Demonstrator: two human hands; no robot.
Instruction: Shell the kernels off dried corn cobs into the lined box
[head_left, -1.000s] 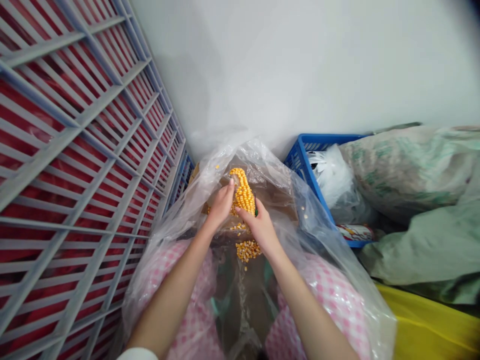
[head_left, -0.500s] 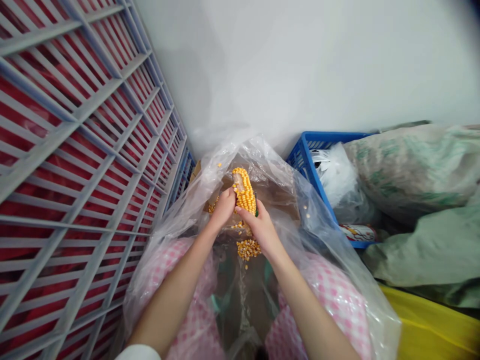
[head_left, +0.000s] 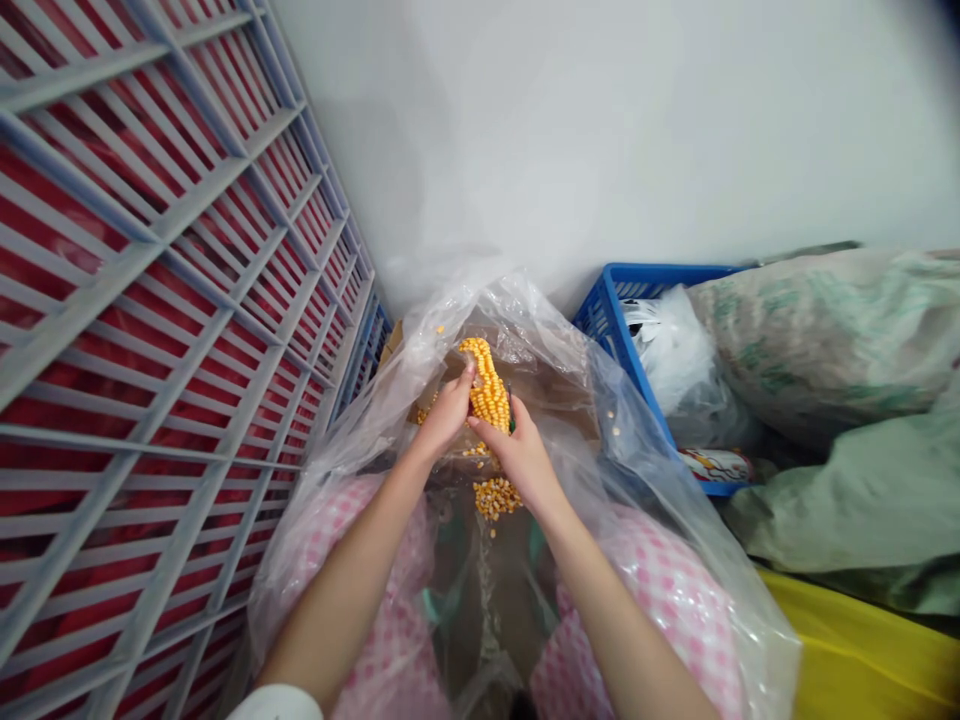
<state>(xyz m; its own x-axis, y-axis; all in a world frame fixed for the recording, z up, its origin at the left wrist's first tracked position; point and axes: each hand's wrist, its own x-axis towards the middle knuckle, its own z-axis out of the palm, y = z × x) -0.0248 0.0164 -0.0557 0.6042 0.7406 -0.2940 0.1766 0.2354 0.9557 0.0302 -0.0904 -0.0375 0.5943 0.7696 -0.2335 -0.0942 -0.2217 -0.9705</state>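
A yellow corn cob (head_left: 486, 385) stands nearly upright inside a clear plastic bag (head_left: 622, 440) spread over my lap. My left hand (head_left: 444, 415) is closed on the cob's left side, thumb pressed against the kernels. My right hand (head_left: 519, 452) grips the cob's lower end from the right. A small heap of loose kernels (head_left: 496, 496) lies in the bag just below my right hand. A few stray kernels stick to the bag's wall.
A grey metal grille over red (head_left: 150, 300) fills the left. A white wall stands behind. At the right are a blue plastic crate (head_left: 615, 310) holding white bags, greenish woven sacks (head_left: 825, 350), and a yellow surface (head_left: 862, 650).
My left hand shifted slightly up and down along the cob while my right hand stayed on its base. The kernel heap looks the same.
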